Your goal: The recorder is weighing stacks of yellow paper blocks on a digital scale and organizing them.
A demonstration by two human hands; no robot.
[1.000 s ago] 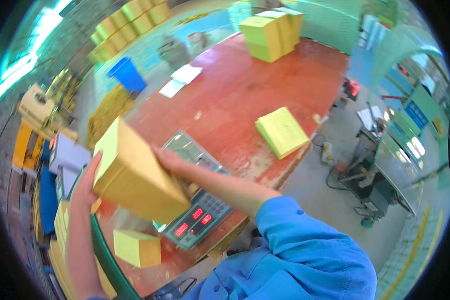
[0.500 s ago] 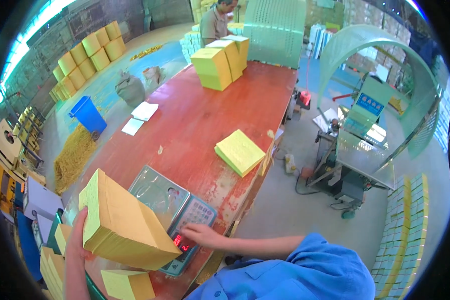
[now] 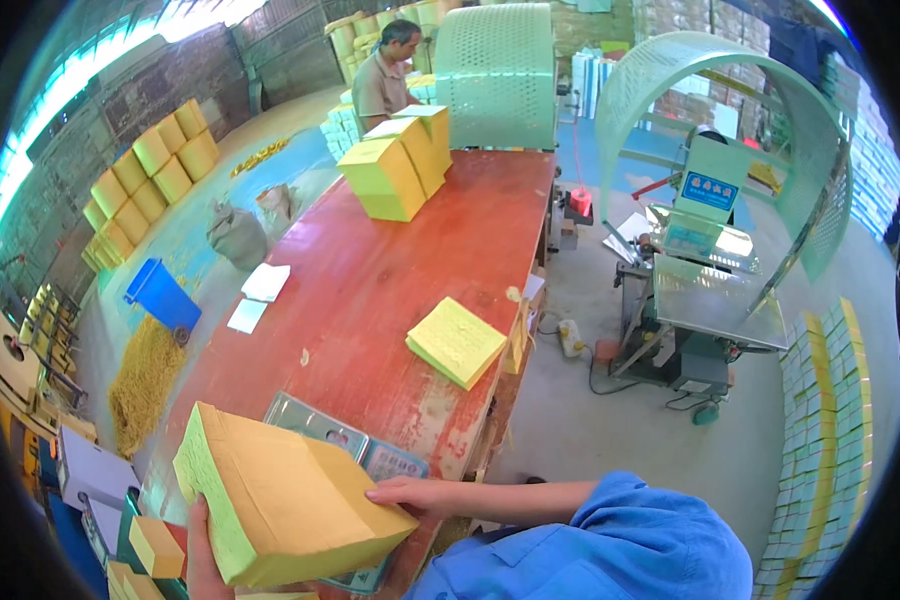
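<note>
A thick stack of yellow paper (image 3: 290,480) is tilted between my two hands, partly over a digital scale (image 3: 395,462). My left hand (image 3: 204,560) presses on its left, greenish end, with the fingers partly hidden. At the far right side, my right hand (image 3: 408,492) holds the stack's upper edge with thumb and fingers. The stack covers most of the scale's keypad and display; part of its metal plate shows behind the paper. A smaller stack of yellow sheets (image 3: 457,342) lies farther off, near the table's right edge.
The worn red table (image 3: 370,290) stretches away to tall yellow paper stacks (image 3: 395,170), where a person (image 3: 380,85) stands. White papers (image 3: 258,297) lie on its left side. A blue wheeled bin (image 3: 163,298) stands left, a machine (image 3: 715,275) right. Smaller yellow blocks (image 3: 157,546) sit lower left.
My right hand has left the scale's keypad and taken hold of the big stack's right side. The stack has shifted right and now hides the display. The whole view has turned slightly.
</note>
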